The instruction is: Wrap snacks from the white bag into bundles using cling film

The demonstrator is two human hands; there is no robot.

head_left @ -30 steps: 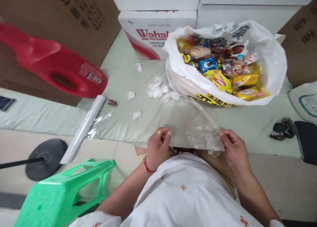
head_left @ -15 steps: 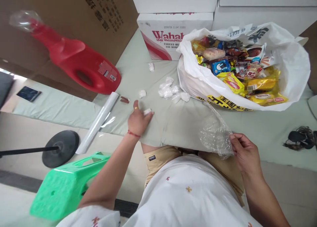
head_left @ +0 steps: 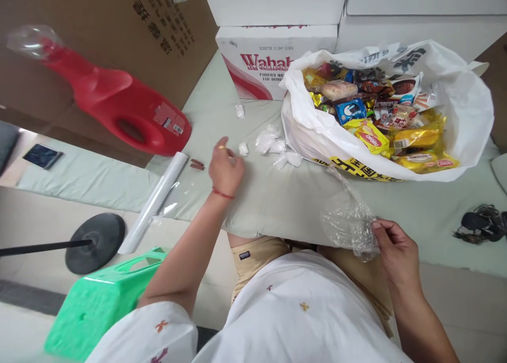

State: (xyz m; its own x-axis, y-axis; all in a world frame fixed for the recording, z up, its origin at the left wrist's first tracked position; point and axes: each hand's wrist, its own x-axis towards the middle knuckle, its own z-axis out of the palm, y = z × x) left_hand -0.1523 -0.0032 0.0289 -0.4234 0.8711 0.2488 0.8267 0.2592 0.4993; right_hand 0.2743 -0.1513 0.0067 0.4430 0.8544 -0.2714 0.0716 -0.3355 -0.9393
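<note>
My left hand (head_left: 226,166) is over the pale green cloth, its fingers curled in. Whatever lies under or between those fingers is hidden. Just right of its fingertips lies a small white plastic-wrapped packet (head_left: 243,149), and another packet (head_left: 240,111) lies farther back. Several similar packets (head_left: 269,139) are heaped against the snack bag. At the cloth's front edge, my right hand (head_left: 392,241) pinches crinkled clear plastic film (head_left: 348,226) between thumb and fingers. The film trails up towards the white plastic bag (head_left: 473,114), which stands open and full of wrapped snacks.
A red bottle (head_left: 130,109) and a white roll (head_left: 154,202) lie to the left, with small brown pieces (head_left: 197,165) nearby. A Wahaha carton (head_left: 265,62) stands behind. A green stool (head_left: 99,305) is at lower left; dark hair-like items (head_left: 479,223) lie right.
My left hand has moved up and slightly right, and its fingers have curled in. A packet that lay beyond it is out of sight. My right hand still holds the film.
</note>
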